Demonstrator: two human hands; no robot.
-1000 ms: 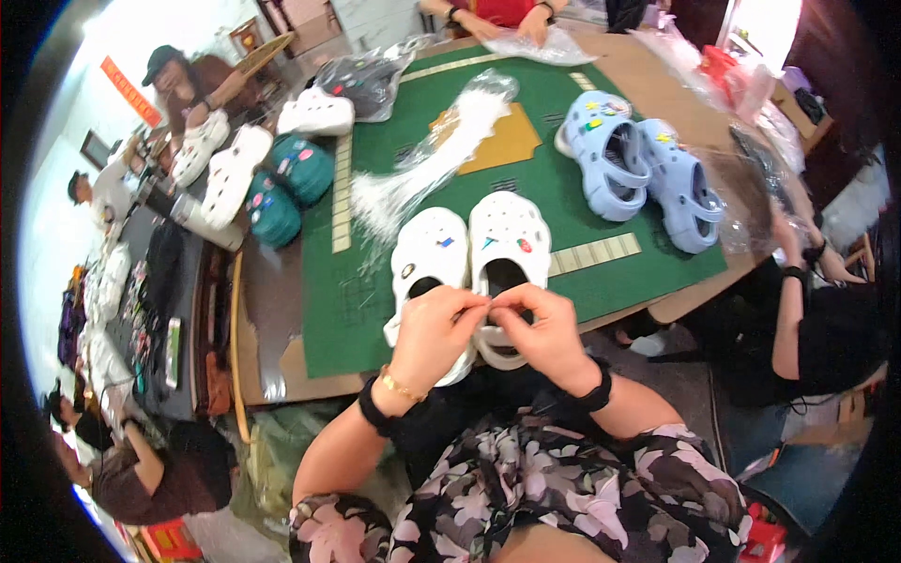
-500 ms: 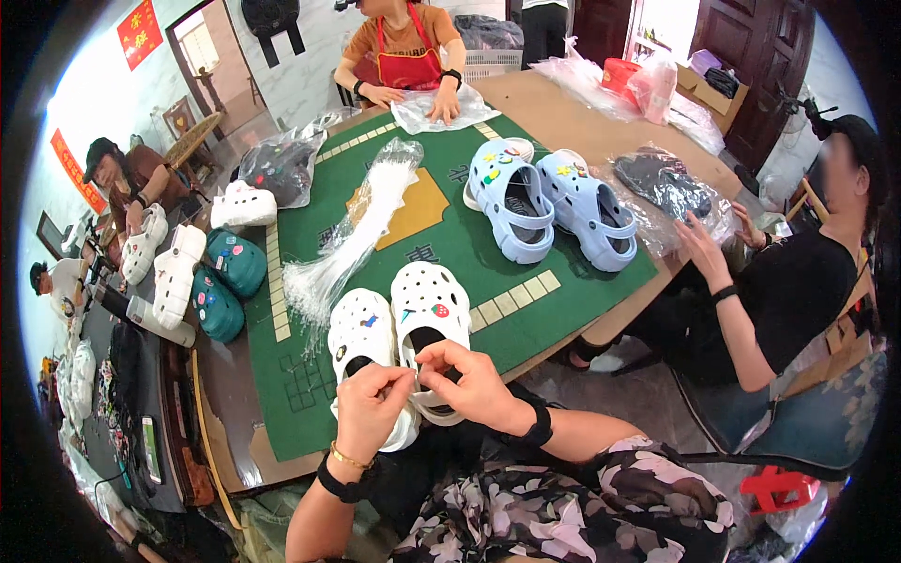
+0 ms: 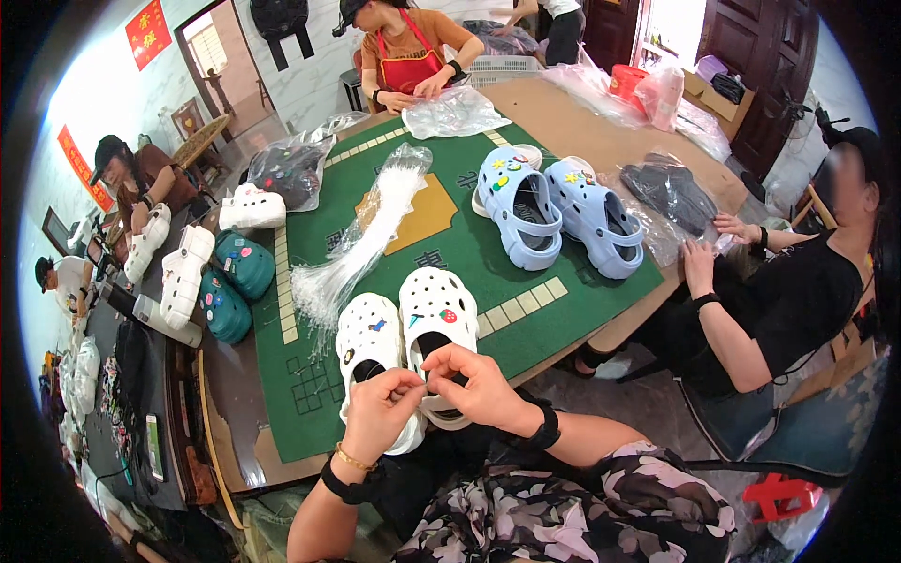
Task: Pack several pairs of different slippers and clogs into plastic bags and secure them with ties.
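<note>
A pair of white clogs, the left one (image 3: 368, 324) and the right one (image 3: 439, 293), stands close together at the mat's near edge, toes pointing away from me. Small coloured charms sit on their tops. Over their heel ends, my left hand (image 3: 383, 410) and my right hand (image 3: 477, 387) meet with fingertips pinched together. Whatever lies between the fingertips is too small to make out. Just beyond the clogs lies a bundle of thin white plastic strands (image 3: 361, 239), partly in a clear sleeve. Two light blue clogs (image 3: 522, 211) with charms stand to the right.
A green mat (image 3: 291, 427) covers much of the table. Teal clogs (image 3: 225, 305) and white clogs (image 3: 186, 272) stand at the left. Bagged dark shoes (image 3: 293, 174) lie at the far left, and a bagged dark item (image 3: 668, 192) at right. Co-workers sit around; a phone (image 3: 153, 448) lies left.
My hands stay pinched over the clogs, with fingertips slightly closer together. Across the table, a co-worker's hands have drawn back along a clear bag. The right-hand co-worker's hands have moved onto the bagged item.
</note>
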